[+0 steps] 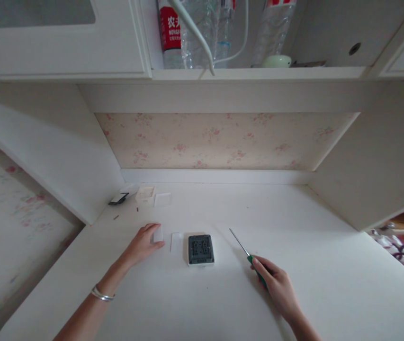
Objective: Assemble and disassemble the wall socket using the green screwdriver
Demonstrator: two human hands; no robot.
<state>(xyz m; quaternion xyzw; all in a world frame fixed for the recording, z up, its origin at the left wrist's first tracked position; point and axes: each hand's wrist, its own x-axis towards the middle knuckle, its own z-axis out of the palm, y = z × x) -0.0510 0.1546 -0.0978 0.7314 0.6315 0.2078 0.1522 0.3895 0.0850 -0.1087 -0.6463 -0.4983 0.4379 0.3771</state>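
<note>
My left hand point(148, 240) is closed on a small white rectangular plate point(157, 234), just above or on the white desk. To its right a second white plate point(175, 242) lies flat. Beside that sits a square wall switch or socket point(201, 249), its dark back facing up and a white rim showing below. On the right, my right hand point(272, 282) grips a screwdriver point(250, 259) by its green handle. The metal shaft points up and left, with its tip apart from the wall switch or socket.
Toward the back left lie a clear square frame point(162, 199), a pale box-like piece point(145, 193), a black-and-white part point(118, 198) and two tiny screws point(137, 209). Overhead, a shelf point(258, 74) holds plastic bottles point(200, 35), and a white cable point(196, 31) hangs over its edge.
</note>
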